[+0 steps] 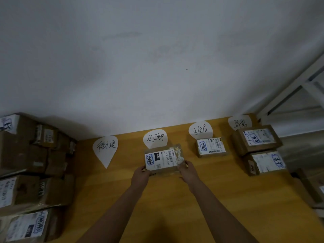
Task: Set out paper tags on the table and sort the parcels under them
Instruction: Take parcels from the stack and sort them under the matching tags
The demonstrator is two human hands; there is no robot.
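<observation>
Against a plain white wall [157, 58], I see the yellow wooden table [175, 199] carrying four white handwritten paper tags. My left hand [141, 176] and right hand [188, 171] clamp the brown cardboard parcel with a white shipping label [162, 159] by its near corners, just under the second paper tag [155, 138].

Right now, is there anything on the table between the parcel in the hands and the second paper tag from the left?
Nothing visible does. The parcel, held by the left hand and right hand, already sits directly below that tag, overlapping its lower edge.
</observation>
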